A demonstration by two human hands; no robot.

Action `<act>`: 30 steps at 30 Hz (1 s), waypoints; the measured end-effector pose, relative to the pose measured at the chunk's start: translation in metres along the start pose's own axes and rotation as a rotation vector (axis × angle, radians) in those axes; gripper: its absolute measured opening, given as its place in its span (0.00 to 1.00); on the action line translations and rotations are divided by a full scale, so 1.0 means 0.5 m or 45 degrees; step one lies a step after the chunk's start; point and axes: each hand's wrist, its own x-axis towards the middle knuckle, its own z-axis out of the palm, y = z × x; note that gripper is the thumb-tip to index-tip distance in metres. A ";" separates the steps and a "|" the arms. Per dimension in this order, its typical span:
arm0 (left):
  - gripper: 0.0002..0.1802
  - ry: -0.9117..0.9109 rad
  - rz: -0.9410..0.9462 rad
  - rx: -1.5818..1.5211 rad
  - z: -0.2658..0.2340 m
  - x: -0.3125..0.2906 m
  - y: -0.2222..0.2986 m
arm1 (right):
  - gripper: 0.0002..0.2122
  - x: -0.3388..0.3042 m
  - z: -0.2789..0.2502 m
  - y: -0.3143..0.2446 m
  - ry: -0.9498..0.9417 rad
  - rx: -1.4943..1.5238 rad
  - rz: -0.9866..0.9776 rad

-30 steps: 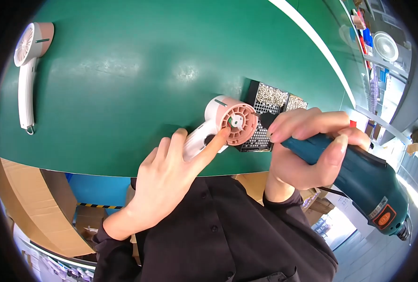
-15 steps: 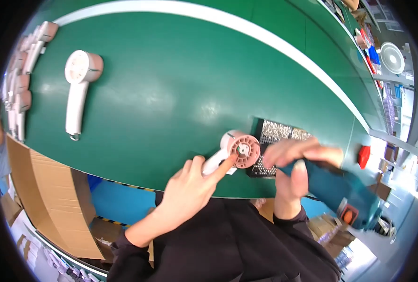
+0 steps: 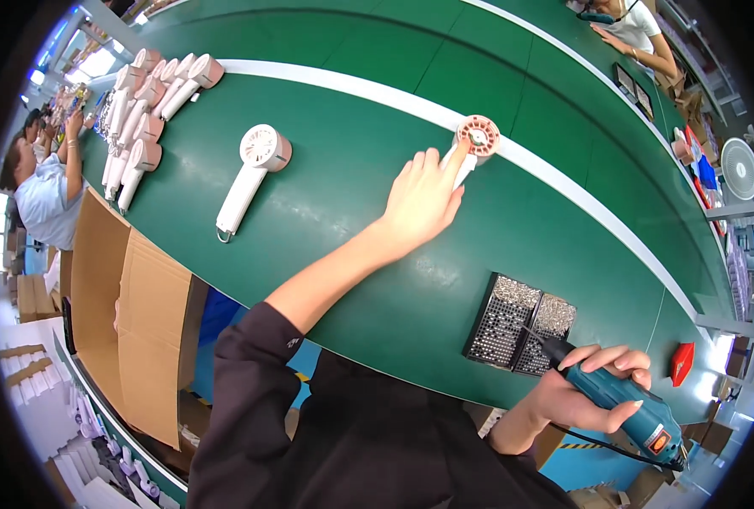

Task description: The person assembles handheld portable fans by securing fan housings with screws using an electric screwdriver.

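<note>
My left hand (image 3: 423, 199) reaches far across the green table and grips the white handle of a small handheld fan (image 3: 479, 136). Its round pink head faces up, showing a slotted inner ring, and lies over the white line. In my right hand (image 3: 593, 394) is a teal electric screwdriver (image 3: 627, 407), fingers wrapped round its body. The bit points at a black screw tray (image 3: 487, 335) holding rows of small screws; whether it touches one, I cannot tell. A second white and pink fan (image 3: 243, 191) lies left of my left arm.
Several more fans (image 3: 126, 140) are heaped at the far left. A large cardboard box (image 3: 152, 331) stands beside the table's near left edge. A red piece (image 3: 682, 363) lies at the right. Other people sit at the left (image 3: 46, 191) and far right (image 3: 644, 38).
My left hand has carried the fan from beside the screw tray to the far white line. My right hand has drawn back, bringing the screwdriver bit to the tray. The view has shifted too.
</note>
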 end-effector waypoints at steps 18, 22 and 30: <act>0.43 0.043 -0.056 -0.110 0.054 0.033 0.052 | 0.20 -0.007 -0.007 -0.020 0.110 -0.234 0.116; 0.41 0.054 -0.130 -0.194 -0.024 0.016 0.048 | 0.19 0.002 -0.046 -0.041 0.162 -0.292 0.056; 0.38 0.541 -0.393 1.007 -0.288 -0.244 -0.366 | 0.19 -0.005 -0.073 -0.019 -0.097 -0.097 0.247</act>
